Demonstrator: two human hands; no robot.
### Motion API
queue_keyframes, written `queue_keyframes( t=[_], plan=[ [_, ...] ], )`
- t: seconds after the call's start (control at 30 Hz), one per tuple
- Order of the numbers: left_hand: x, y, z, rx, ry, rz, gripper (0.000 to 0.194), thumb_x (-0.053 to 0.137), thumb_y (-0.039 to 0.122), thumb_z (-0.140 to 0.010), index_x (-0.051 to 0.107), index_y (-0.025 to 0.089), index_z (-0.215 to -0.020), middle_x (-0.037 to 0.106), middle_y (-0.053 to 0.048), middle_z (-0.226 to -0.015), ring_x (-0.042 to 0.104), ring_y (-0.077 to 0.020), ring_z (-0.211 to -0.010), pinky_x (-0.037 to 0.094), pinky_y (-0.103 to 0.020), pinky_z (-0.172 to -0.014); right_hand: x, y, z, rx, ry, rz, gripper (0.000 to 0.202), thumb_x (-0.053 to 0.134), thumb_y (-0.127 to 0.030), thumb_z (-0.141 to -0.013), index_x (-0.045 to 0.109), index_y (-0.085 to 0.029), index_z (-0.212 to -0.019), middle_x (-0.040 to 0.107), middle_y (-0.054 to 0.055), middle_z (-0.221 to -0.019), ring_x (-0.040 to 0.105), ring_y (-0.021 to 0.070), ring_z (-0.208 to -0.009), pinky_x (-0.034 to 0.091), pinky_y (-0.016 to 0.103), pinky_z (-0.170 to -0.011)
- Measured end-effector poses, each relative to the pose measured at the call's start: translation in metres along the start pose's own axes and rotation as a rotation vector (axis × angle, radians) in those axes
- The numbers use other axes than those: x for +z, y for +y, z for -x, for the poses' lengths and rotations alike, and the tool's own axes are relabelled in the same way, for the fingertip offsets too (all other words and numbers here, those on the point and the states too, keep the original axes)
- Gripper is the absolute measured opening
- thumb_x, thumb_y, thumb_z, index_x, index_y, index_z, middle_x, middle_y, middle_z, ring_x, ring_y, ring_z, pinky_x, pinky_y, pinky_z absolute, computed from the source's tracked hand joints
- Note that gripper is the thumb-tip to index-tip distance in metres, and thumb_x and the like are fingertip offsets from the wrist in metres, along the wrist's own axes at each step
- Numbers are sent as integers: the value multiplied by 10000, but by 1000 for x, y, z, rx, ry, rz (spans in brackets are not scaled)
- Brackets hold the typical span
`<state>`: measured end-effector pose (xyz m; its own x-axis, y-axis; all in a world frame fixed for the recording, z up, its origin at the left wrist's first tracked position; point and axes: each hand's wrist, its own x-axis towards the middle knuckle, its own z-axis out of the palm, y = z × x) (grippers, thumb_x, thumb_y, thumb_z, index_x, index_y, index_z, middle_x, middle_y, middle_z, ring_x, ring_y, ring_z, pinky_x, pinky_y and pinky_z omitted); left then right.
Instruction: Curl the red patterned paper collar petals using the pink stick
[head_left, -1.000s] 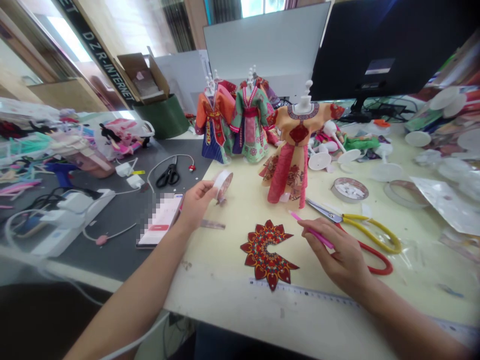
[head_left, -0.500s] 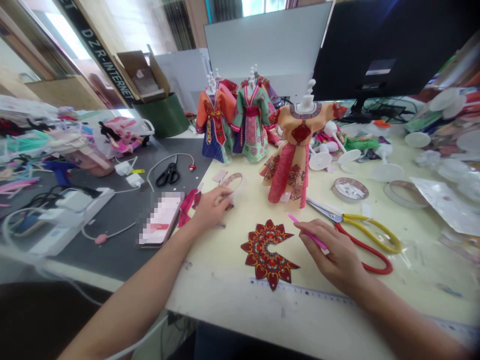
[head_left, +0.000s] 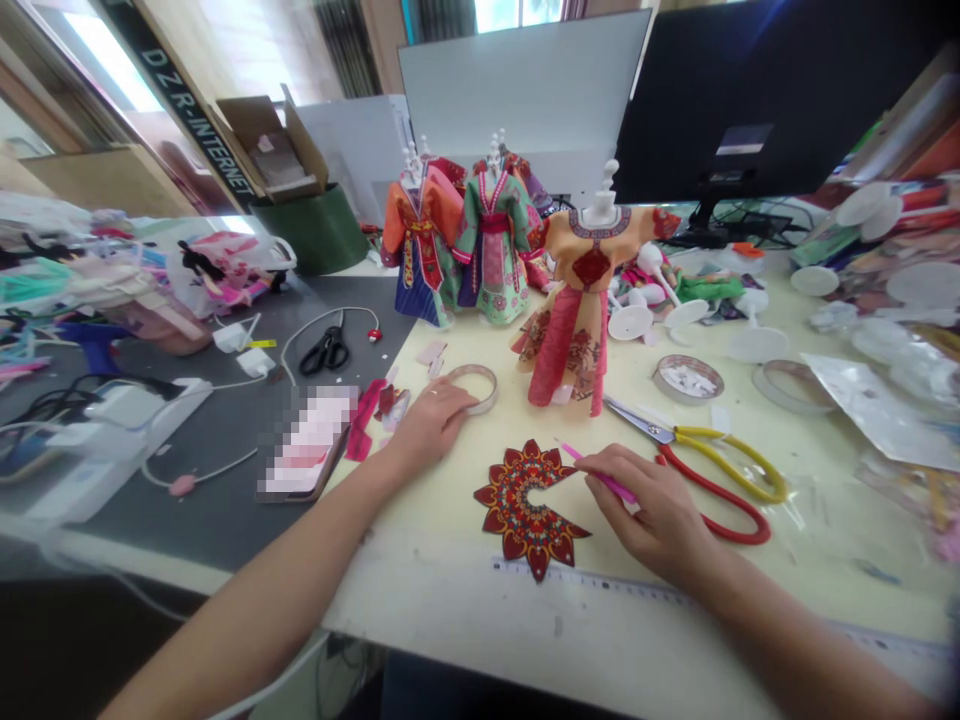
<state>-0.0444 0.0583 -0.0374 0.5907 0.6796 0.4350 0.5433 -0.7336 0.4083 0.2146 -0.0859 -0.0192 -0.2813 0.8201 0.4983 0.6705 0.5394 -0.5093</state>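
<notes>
The fingers of my left hand (head_left: 429, 432) are closed at the near left rim of a clear tape roll (head_left: 487, 400), which lies flat on the pale table. Part of that rim is hidden under the fingers. A slim pink pen-like tool (head_left: 611, 484) is pinched in my right hand (head_left: 660, 505), its thin tip pointing left. Just left of that tip is a dark red patterned collar piece (head_left: 517, 505) with pointed petals and an open wedge on its right. The tip hovers near the upper petal; I cannot tell whether it touches.
Large scissors (head_left: 720, 470) with yellow and red handles lie beyond my right hand. A ruler (head_left: 600, 582) runs below the collar. Dressed doll forms (head_left: 574, 290) stand behind. A phone (head_left: 311, 445), black scissors (head_left: 325, 350) and fabric scraps (head_left: 367, 420) are at left.
My left hand has lowered the tape roll from a tilt to flat on the table. My right hand's tool tip now sits closer to the collar's upper petal. The view has shifted slightly.
</notes>
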Motion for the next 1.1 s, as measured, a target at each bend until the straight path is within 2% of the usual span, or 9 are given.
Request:
queue_keyframes(
  t=[0.13, 0.27, 0.33, 0.4, 0.5, 0.6, 0.77, 0.93, 1.1],
  plan=[
    [-19, -5, 1, -108, 121, -33, 257, 484, 189, -793, 627, 187, -1008, 652, -70, -1067, 569, -208, -1038, 384, -400, -994, 0, 0, 0, -3, -20, 19, 256, 485, -123, -837, 550, -192, -1075, 594, 58, -860, 551, 142, -701, 443, 279, -584],
    [-53, -23, 7, -319, 276, -87, 293, 379, 206, -829, 631, 152, -968, 662, -78, -988, 597, -190, -928, 442, -339, -889, -1, -1, -1, -18, -9, 42, 287, 484, -119, -837, 545, -207, -1103, 598, 60, -869, 552, 144, -697, 434, 276, -570],
    [-65, -32, 10, -397, 285, -92, 311, 365, 217, -823, 632, 151, -970, 670, -69, -971, 608, -182, -893, 460, -305, -837, -1, -1, 0, -27, -14, 58, 291, 483, -119, -836, 547, -210, -1105, 603, 61, -869, 553, 144, -690, 430, 273, -561],
    [-71, -37, 12, -439, 220, -75, 315, 371, 208, -795, 649, 156, -934, 686, -57, -907, 624, -178, -829, 480, -286, -769, -2, 0, 1, -29, -22, 72, 290, 480, -123, -836, 548, -210, -1103, 607, 62, -873, 559, 145, -692, 431, 271, -561],
    [-74, -35, 13, -426, 2, -2, 269, 409, 187, -726, 677, 181, -746, 703, -38, -820, 643, -176, -744, 502, -271, -684, -2, 2, 3, -33, -14, 83, 279, 479, -130, -834, 548, -204, -1094, 611, 65, -893, 573, 147, -714, 438, 271, -574],
    [-76, -27, 14, -379, -170, 59, 242, 431, 172, -687, 667, 206, -649, 711, -27, -882, 651, -187, -849, 513, -281, -745, -3, 2, 3, -42, 0, 84, 273, 485, -127, -830, 545, -196, -1087, 611, 68, -903, 579, 148, -725, 441, 270, -581],
    [-79, -20, 15, -346, -224, 14, 259, 412, 135, -634, 660, 208, -625, 707, -45, -940, 620, -221, -973, 489, -348, -848, -5, 2, 4, -43, -12, 100, 287, 496, -117, -824, 539, -195, -1097, 612, 64, -913, 575, 146, -725, 435, 269, -573],
    [-73, -20, 14, -236, -303, -94, 279, 417, 120, -634, 673, 231, -630, 719, -23, -887, 633, -220, -908, 451, -380, -892, -6, 2, 4, -39, -12, 109, 275, 493, -122, -827, 544, -197, -1087, 616, 57, -901, 576, 145, -719, 435, 267, -570],
    [-69, -13, 14, -196, -302, -174, 304, 410, 124, -694, 689, 244, -722, 708, -4, -850, 623, -210, -885, 403, -399, -935, -6, 3, 3, -35, -13, 112, 272, 493, -125, -829, 543, -193, -1087, 617, 61, -913, 579, 144, -726, 435, 266, -578]
  ],
)
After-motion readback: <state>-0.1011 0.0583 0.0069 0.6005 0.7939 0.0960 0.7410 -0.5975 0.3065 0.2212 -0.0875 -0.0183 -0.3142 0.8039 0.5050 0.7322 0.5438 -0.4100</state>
